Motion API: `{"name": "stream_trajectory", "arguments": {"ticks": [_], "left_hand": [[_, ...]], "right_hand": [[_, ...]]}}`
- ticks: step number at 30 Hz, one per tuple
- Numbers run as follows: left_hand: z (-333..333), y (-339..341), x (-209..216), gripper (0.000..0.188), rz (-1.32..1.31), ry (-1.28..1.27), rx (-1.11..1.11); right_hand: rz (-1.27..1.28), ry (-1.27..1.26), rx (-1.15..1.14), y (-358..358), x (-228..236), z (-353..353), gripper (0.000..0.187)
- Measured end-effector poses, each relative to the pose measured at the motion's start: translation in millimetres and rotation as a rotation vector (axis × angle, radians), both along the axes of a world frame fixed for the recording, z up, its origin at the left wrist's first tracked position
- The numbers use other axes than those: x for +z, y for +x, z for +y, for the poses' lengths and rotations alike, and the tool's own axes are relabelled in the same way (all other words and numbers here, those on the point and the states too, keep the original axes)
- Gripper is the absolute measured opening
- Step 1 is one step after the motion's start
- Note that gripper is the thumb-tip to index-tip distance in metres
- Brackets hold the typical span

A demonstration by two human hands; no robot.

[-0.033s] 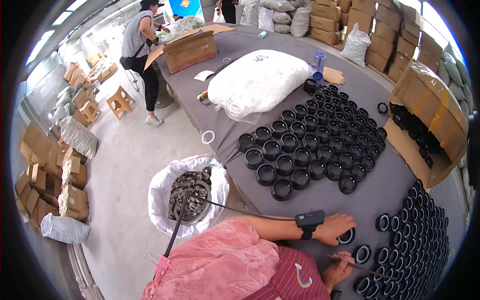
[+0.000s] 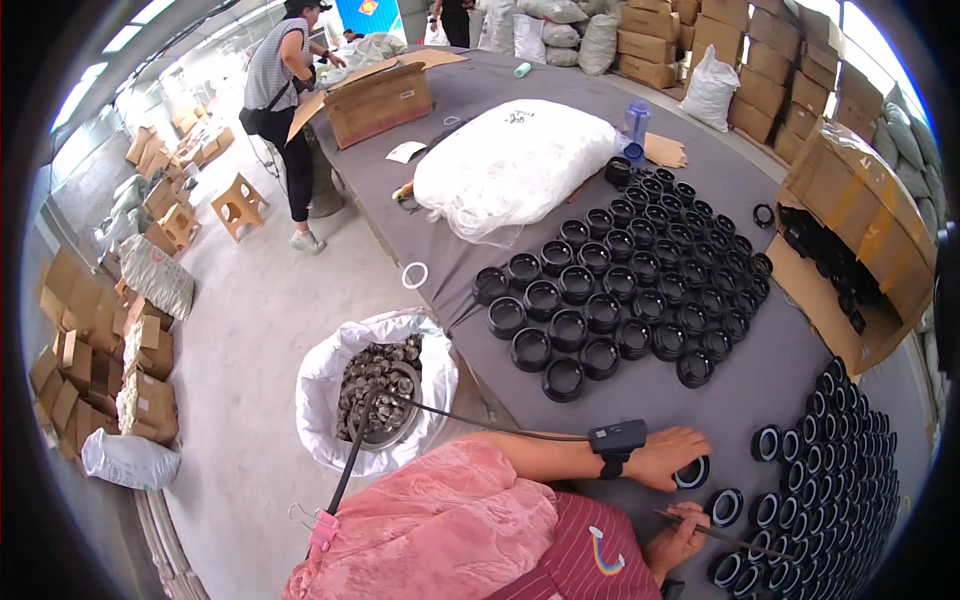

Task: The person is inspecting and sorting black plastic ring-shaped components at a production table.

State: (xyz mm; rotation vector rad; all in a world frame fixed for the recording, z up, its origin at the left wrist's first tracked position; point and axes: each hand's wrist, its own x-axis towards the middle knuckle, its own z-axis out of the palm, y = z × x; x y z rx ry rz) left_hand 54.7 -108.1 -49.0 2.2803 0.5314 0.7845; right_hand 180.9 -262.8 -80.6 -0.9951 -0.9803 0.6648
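My left hand (image 2: pixel 668 460) is bent over a black ring (image 2: pixel 704 473) with a pale inner rim, its fingers closed on the ring's far edge against the grey tabletop. In my right hand (image 2: pixel 677 541), below it, a thin dark stick (image 2: pixel 738 542) is pinched like a pen. The stick's far end reaches over the rings at the right, and I cannot tell whether it touches one. Between the hands and that group lies a single black ring (image 2: pixel 738 508). The dense group of pale-rimmed rings (image 2: pixel 820 490) spreads along the table's right side.
Taller black rings (image 2: pixel 601 357) stand in rows mid-table, before a large white bag (image 2: pixel 515 165) and blue bottle (image 2: pixel 637 122). An open carton (image 2: pixel 860 220) at right holds black parts. A white sack (image 2: pixel 325 375) of dark pieces stands left. A person (image 2: pixel 285 110) stands beside another carton (image 2: pixel 378 105).
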Motion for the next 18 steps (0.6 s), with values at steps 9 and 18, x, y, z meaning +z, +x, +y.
{"name": "stream_trajectory", "arguments": {"ticks": [9, 18], "left_hand": [[-15, -12, -7, 0.075, -0.079, 0.036, -0.092], [-24, -66, 19, 0.08, 0.027, -0.072, -0.148]], "right_hand": [[0.014, 0.077, -0.087, -8, 10, -8, 0.02], [-0.169, 0.011, -0.129, -17, 34, 5, 0.017]]}}
